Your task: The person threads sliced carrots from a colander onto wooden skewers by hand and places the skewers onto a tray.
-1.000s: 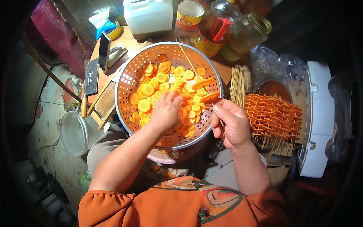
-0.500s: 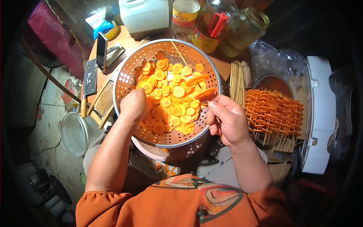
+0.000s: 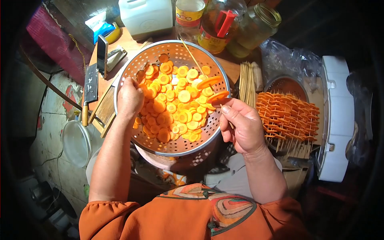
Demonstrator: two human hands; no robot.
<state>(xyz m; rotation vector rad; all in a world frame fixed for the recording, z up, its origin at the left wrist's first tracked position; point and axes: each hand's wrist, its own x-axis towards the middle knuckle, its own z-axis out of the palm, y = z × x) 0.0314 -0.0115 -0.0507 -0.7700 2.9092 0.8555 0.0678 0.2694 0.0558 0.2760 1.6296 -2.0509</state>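
A metal colander (image 3: 138, 140) full of round carrot slices (image 3: 185, 96) sits in front of me. At its left side, over the slices, is my left hand (image 3: 131, 98); its fingers are curled closed and their tips are hidden, so I cannot make out what they hold. My right hand (image 3: 243, 124), at the right rim, pinches a thin wooden skewer (image 3: 191, 55) between thumb and fingers. Two carrot slices are threaded on the skewer near the fingers, an upper slice (image 3: 209, 83) and a lower slice (image 3: 218, 97), with the pointed end tilted up and left.
Right of the colander lie a bundle of bare skewers (image 3: 249, 86) and a stack of skewered carrot slices (image 3: 287, 116). A cleaver (image 3: 91, 83) and a phone (image 3: 102, 57) are at the left. A white jug (image 3: 146, 18) and a glass jar (image 3: 256, 30) stand behind.
My left hand has moved left and up, from over the slices towards the colander's left rim. My right hand still holds the skewer with two slices. The whole view has shifted slightly.
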